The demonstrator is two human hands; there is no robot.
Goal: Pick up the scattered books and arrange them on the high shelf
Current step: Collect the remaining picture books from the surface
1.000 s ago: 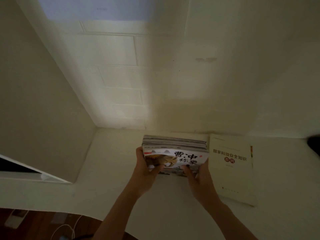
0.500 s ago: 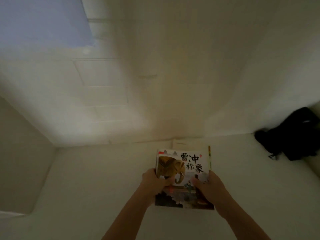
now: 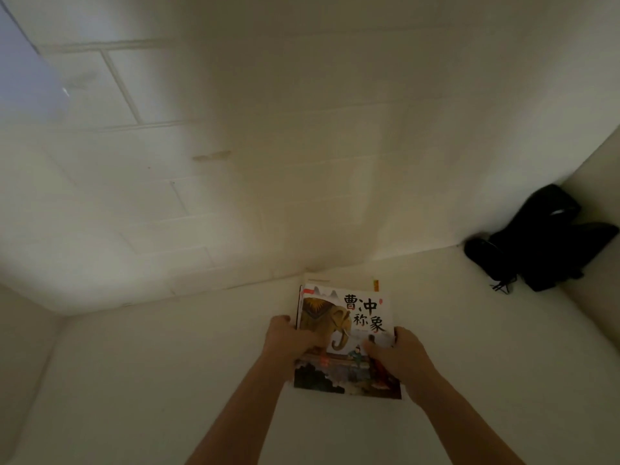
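**Settling a book stack on the high shelf**

Head view: lying flat on the pale shelf, near the back wall, the picture-book stack. Gripping its near corners, left hand and right hand, fingers curled shut. Possibly risking thin top books sliding askew if releasing unevenly.

Occlusion and crop notes, head view

Left hand and right hand cover the mid-lower cover of the elephant book. How many books lie beneath it cannot be told; only a pale edge and a yellow tab show. Both forearms are cut by the bottom edge. Black object in the right corner is too dark to identify.
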